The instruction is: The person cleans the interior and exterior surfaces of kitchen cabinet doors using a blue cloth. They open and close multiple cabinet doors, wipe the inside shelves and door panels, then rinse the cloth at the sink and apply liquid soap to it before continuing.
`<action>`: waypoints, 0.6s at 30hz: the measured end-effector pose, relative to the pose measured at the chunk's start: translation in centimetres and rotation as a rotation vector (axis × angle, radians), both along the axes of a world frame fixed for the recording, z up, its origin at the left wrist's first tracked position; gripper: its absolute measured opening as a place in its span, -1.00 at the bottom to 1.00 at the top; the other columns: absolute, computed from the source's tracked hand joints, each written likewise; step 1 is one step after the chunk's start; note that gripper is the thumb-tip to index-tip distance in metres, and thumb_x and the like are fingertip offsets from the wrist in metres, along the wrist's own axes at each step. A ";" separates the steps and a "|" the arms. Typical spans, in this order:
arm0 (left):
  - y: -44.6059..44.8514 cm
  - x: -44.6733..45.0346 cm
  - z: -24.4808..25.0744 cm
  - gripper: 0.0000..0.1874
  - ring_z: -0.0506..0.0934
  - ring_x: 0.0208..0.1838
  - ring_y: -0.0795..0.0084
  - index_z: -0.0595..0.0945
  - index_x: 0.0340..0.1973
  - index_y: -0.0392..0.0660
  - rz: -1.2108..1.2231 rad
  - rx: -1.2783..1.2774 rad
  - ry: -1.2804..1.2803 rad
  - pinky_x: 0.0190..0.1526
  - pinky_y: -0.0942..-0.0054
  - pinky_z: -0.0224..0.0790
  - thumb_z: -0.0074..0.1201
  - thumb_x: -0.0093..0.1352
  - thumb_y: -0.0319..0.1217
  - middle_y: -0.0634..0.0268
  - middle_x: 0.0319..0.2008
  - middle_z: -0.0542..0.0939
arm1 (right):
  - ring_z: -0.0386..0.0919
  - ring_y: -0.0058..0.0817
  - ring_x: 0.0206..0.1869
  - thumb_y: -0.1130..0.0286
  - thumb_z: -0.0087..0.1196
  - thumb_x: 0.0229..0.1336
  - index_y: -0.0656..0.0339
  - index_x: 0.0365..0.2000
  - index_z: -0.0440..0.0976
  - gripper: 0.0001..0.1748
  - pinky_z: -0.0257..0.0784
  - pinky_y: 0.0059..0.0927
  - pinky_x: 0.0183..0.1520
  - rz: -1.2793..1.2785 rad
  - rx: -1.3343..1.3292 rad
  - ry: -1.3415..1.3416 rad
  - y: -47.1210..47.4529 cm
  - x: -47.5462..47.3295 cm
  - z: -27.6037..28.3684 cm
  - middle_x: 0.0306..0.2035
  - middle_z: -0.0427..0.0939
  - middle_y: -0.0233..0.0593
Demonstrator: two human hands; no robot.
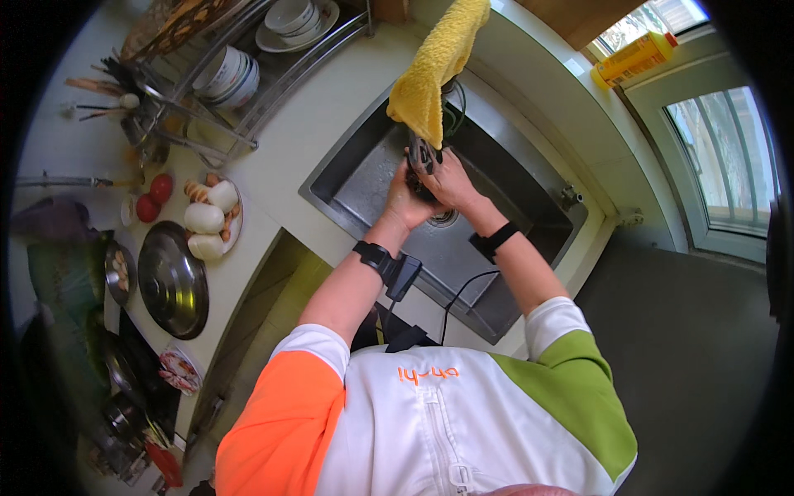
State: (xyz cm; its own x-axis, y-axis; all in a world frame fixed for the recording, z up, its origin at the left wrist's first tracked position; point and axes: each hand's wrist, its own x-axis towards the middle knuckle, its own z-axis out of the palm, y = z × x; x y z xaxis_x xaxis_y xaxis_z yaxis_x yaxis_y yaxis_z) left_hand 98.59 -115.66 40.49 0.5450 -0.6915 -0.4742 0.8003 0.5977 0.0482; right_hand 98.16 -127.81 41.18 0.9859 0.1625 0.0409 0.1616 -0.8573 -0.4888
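Observation:
Both my hands are together over a stainless steel sink (366, 180), just below the faucet head (422, 152). Between them is a dark object (417, 185), mostly covered by my fingers; its kind cannot be told. My left hand (404, 197) cups it from the left and below. Against its right side lies my right hand (451, 180), fingers bent near the faucet head. A yellow towel (437, 68) hangs over the faucet and hides much of it. The drain (444, 217) shows partly beneath my hands.
Left of the sink, the counter holds a plate with white radish-like pieces (205, 219), tomatoes (147, 208) and a metal lid (173, 280). A metal dish rack (248, 124) with bowls stands behind. A yellow bottle (633, 60) lies on the sill. A black cable (462, 288) crosses the sink's near edge.

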 end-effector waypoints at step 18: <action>4.2 1.2 -5.1 -0.68 0.59 -0.05 0.15 0.49 0.06 0.03 -0.025 0.364 -0.023 -0.12 0.03 0.60 0.10 0.42 -0.27 0.15 -0.05 0.59 | 0.59 0.11 -0.09 0.27 -0.08 0.29 0.17 -0.01 0.50 -0.65 0.51 0.07 -0.09 -0.027 0.053 -0.180 -4.5 15.5 -2.2 -0.11 0.62 0.11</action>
